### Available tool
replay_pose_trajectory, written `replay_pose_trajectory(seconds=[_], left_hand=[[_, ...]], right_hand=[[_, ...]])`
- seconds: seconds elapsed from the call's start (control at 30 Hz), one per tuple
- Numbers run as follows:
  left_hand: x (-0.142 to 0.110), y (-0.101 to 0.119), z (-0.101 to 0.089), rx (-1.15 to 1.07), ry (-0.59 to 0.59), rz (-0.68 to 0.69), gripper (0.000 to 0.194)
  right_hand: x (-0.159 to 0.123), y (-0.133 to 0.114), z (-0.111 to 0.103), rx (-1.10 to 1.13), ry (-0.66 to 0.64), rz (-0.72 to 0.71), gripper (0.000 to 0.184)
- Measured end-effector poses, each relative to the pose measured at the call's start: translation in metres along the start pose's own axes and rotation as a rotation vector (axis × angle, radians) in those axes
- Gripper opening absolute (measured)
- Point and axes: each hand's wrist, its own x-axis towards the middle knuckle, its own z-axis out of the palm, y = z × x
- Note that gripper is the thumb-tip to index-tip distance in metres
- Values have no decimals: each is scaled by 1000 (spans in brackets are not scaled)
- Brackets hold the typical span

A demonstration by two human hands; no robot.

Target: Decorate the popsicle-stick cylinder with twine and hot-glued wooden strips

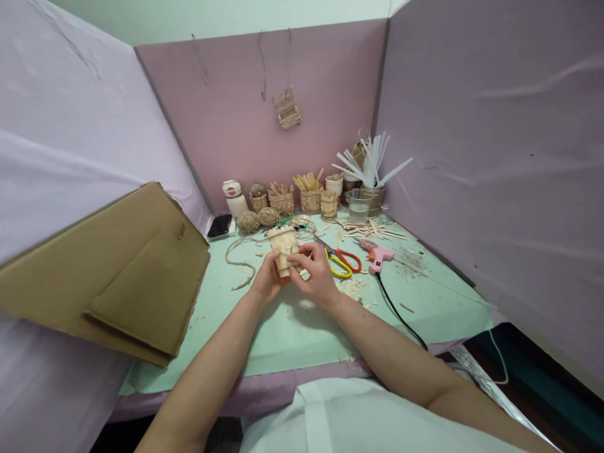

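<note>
Between my two hands, just above the table, is a small pale wooden-stick cup (pixel 283 239) with a knobbly upper rim. My left hand (pixel 268 276) is closed around its lower left side. The fingers of my right hand (pixel 315 273) press on its front right face; whether they pinch a small piece there I cannot make out. Scissors (pixel 344 261) with yellow and red handles lie right beside my right hand. Farther right rests a pink glue gun (pixel 381 255), its black cord running toward the table's front edge.
Twine balls (pixel 248 221), stick-filled baskets (pixel 281 199), a white bottle (pixel 235 199) and a clear plastic cup (pixel 359 205) line the back. White glue sticks (pixel 372 158) stand behind. Loose wooden sticks (pixel 375 228) lie at right. A large cardboard piece (pixel 134 274) leans at left, near a phone (pixel 220 225).
</note>
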Motion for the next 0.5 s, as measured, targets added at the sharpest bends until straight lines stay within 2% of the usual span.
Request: replay_pose_trajectory(seconds=[0.23,0.5], left_hand=[[1,0,-1,17,13,13,38],[3,0,-4,22,9,28,41]], right_hand=[[0,-1,0,94,24,-17,23],[-1,0,0,37,-16,34,26]])
